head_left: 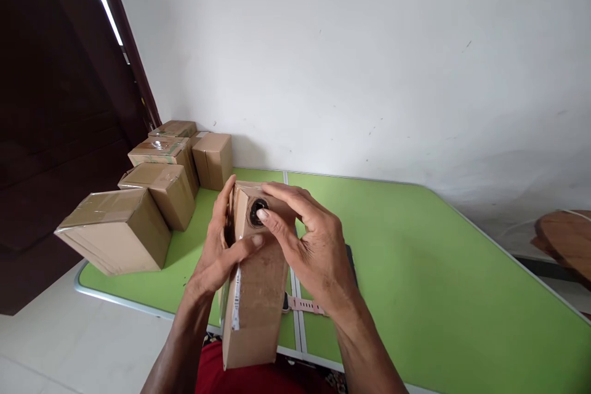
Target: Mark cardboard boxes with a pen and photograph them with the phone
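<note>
A long cardboard box (261, 301) is held upright over the table's front edge, its near end hanging low before the red clothing. My left hand (224, 246) grips its left side, thumb across the front face. My right hand (311, 234) holds the upper right edge, with its thumb at a round black object (257, 212) near the top of the box. Whether that object is a roll or something set in a hole is unclear. A white barcode label (236, 298) runs along the box's left edge.
Several closed cardboard boxes (113, 234) stand at the left of the green table (415, 271). A pink watch strap (307, 305) lies behind the held box, and a dark flat object (351, 261) is partly hidden by my right hand. A wooden item (566, 240) is at far right.
</note>
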{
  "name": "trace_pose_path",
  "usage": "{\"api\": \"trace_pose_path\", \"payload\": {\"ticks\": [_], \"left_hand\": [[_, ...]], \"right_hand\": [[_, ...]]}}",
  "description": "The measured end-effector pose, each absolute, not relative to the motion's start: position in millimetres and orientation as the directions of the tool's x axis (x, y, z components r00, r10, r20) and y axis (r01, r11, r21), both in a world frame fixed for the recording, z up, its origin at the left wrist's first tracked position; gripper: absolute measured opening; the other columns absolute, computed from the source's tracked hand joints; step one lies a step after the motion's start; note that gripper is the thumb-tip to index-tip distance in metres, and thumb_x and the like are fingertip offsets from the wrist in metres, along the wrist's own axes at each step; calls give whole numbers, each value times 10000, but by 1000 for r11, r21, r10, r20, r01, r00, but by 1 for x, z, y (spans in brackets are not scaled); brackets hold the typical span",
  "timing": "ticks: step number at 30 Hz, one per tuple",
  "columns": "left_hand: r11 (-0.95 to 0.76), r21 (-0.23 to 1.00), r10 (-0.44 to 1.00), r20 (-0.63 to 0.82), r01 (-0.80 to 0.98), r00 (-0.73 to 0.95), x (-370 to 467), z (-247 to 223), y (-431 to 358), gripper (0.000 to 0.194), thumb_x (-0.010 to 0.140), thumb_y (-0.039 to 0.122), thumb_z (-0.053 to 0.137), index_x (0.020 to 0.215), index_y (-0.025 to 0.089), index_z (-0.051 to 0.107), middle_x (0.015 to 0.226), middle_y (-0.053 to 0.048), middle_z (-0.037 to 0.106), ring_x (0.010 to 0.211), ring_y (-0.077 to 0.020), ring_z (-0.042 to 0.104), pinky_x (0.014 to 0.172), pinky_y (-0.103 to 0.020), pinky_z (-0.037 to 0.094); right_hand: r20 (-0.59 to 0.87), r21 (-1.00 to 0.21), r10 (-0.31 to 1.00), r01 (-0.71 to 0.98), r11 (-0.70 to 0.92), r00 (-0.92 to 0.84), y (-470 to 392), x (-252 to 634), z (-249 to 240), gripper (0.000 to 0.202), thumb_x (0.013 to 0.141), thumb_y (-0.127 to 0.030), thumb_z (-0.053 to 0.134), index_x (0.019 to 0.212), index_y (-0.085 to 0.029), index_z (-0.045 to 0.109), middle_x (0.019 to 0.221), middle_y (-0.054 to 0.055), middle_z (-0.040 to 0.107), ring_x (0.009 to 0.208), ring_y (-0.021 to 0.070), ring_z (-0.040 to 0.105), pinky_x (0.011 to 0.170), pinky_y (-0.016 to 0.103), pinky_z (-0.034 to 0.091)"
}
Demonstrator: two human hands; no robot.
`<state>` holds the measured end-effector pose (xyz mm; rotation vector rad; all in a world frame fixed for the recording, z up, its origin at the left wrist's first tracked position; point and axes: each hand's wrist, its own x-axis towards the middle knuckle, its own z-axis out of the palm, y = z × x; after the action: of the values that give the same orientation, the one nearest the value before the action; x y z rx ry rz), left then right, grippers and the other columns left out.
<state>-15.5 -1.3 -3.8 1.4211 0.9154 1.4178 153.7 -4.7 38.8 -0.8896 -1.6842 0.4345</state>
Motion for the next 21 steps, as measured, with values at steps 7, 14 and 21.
{"api": "trace_pose_path", "payload": {"ticks": [7,14,21], "left_hand": [[-264,961,964,265,-79,4,-6,-10,-1,849,945,592,725,1668,256,431,1552,-106,640,1428,-348,602,1240,-498,441],[-289,955,952,294,-72,81,-15,-18,4,1095,880,649,785,1755,261,253,1652,-117,564,1558,-385,494,1292,-522,393],[-285,950,950,298,-129,93,-23,-21,8,1307,753,616,925,1752,209,186,1797,-159,333,1682,-453,256,1366,-554,277]], "right_hand": [[737,-646,675,340,684,41,-18,134,7,390,1122,-249,530,1469,-328,693,1550,91,674,1471,283,621,1209,521,562],[740,-616,668,320,720,-79,-2,145,12,356,1143,-290,484,1408,-296,721,1547,101,674,1456,269,629,1214,516,554],[691,-711,722,167,683,-15,25,157,26,271,1120,-317,582,1331,-225,725,1503,115,681,1430,214,644,1204,380,552]]}}
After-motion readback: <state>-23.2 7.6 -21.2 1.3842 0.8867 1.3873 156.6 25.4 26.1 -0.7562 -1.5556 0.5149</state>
